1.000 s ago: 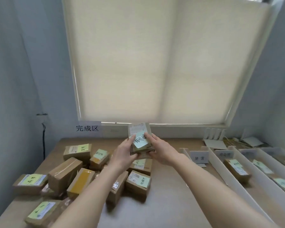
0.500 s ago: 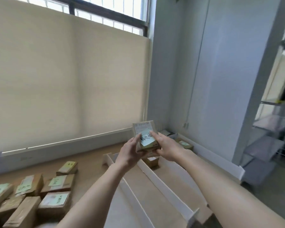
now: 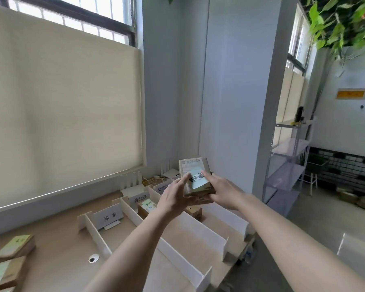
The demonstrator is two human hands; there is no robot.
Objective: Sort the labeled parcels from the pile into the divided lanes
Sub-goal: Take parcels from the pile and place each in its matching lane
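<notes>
Parcel | gripped by both hands | raised above lanes

Cardboard, paper and matt board

A matt brown cardboard parcel is carrying a pale green paper note; smooth white board dividers are lining the matt tan desk.

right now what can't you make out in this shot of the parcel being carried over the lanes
- Head view: sticky note on the held parcel: writing tilted, partly under the right hand fingers.
- Far lane sign: cut off by the left hand.
- Parcel in the lane beneath the hands: mostly hidden, label unseen.
- Pile parcels: cut by the left edge, labels blurred.
</notes>
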